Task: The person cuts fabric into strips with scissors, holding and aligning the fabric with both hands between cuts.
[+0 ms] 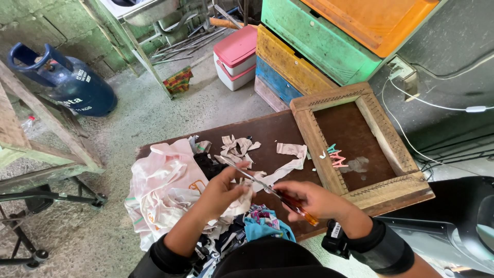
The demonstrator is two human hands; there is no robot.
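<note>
Scissors (267,189) in right hand (314,200), blades open at a cloth strip (288,167) near the bench (267,128) front edge. Left hand (221,191) pinches the cloth, probably taut. Keep tension, fingers clear of blades, cut straight.

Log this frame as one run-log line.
left hand: holds pale fabric strip | right hand: holds orange-handled metal scissors, blades open at strip | surface: dark brown wooden table | nearby: wooden frame
</note>
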